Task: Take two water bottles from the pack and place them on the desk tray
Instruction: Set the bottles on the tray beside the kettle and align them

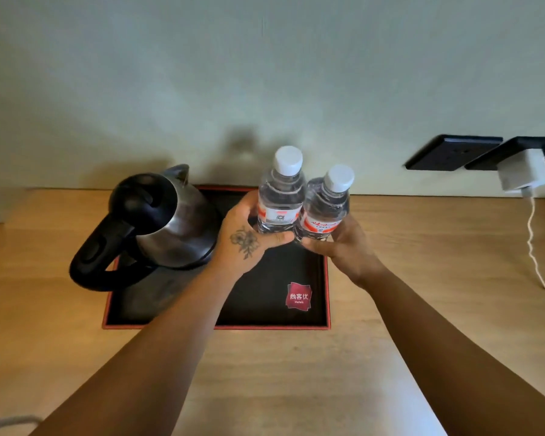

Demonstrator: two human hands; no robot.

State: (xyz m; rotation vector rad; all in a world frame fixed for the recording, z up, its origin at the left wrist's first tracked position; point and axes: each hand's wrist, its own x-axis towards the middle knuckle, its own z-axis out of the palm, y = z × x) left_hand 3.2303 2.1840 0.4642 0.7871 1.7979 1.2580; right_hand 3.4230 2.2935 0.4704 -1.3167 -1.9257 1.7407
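Two clear water bottles with white caps and red-and-white labels stand upright side by side, touching, over the back right part of the black, red-rimmed desk tray (323, 325). My left hand (244, 237) grips the base of the left bottle (282, 196). My right hand (343, 247) grips the base of the right bottle (326, 209). The hands hide the bottle bottoms, so I cannot tell whether they rest on the tray. The pack is not in view.
A steel electric kettle (167, 218) with a black handle fills the tray's left half, close to my left hand. The tray lies on a wooden desk (422, 278) against a pale wall. Wall sockets (450, 152), a white charger (523, 174) and its cable are at the right.
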